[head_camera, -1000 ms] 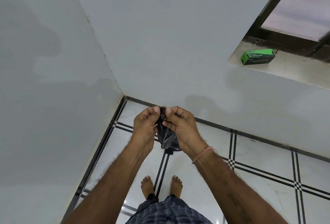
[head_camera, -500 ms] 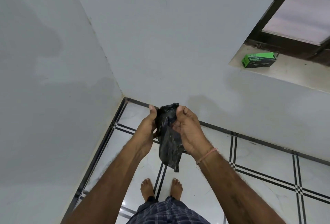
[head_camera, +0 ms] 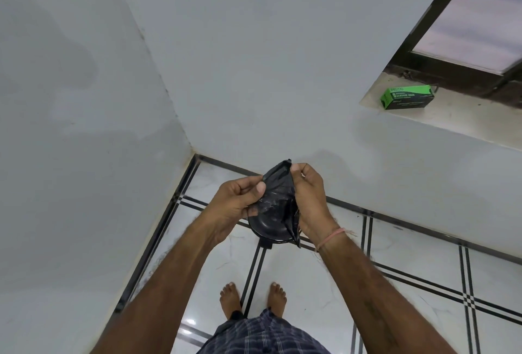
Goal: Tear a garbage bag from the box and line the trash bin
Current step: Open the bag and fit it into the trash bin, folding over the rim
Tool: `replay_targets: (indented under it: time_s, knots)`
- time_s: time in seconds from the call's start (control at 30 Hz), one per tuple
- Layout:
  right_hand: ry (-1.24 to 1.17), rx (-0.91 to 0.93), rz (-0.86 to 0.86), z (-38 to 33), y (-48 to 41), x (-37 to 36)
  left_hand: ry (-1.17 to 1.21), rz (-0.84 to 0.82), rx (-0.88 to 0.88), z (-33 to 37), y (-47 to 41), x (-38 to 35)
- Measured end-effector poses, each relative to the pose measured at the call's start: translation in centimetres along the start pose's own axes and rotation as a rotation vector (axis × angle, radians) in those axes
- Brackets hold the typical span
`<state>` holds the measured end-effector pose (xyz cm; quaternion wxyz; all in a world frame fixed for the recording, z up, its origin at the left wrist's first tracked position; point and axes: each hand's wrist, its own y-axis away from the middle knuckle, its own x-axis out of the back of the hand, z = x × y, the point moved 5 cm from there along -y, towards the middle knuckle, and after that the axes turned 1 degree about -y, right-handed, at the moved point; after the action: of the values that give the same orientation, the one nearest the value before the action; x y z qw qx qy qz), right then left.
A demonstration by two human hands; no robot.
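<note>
Holding black garbage bag [head_camera: 278, 192] between both grips: left hand [head_camera: 236, 204] pinching its left edge, right hand [head_camera: 309, 201] clenched on its right edge. Long axis near vertical, top corner up, tail hanging. Below: black trash bin [head_camera: 268, 226] on floor. Green garbage-bag box [head_camera: 406, 97] on window sill [head_camera: 457, 119], well apart.

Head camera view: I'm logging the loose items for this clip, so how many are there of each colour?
Black: 2, the garbage bag held in both hands and the round trash bin below it.
Green: 1, the garbage bag box on the window ledge.
Total: 3
</note>
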<state>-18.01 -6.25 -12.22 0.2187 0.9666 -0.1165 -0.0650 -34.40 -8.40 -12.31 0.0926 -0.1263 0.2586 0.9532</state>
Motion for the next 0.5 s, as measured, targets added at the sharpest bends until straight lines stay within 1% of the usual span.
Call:
replay_targets:
  time_s: [0.07,0.17,0.23,0.3,0.37,0.4,0.43,0.5]
  knots:
    - [0.014,0.000,-0.034,-0.2,-0.1,0.0,-0.049,0.015,0.003,-0.1,0.0,0.1]
    - [0.022,-0.017,-0.110,-0.7,-0.5,-0.3,-0.038,0.044,0.018,-0.2,0.1,0.1]
    - [0.057,0.007,-0.097,-0.3,-0.9,-0.4,-0.013,0.078,0.006,-0.2,0.1,-0.1]
    - [0.193,0.155,-0.010,0.0,-0.5,0.1,0.015,0.135,-0.016,-0.1,0.1,-0.4]
    - [0.345,0.378,0.120,-0.4,1.0,0.7,0.041,0.189,-0.042,-0.1,0.1,-0.6]
    - [0.332,0.430,0.104,-0.5,1.7,0.7,0.052,0.204,-0.051,0.0,0.1,-0.8]
    - [0.240,0.397,-0.002,-0.3,2.2,0.2,0.071,0.209,-0.056,0.0,0.1,-0.9]
    - [0.003,0.208,-0.232,0.3,2.8,-1.1,0.125,0.187,-0.055,0.0,0.1,-1.4]
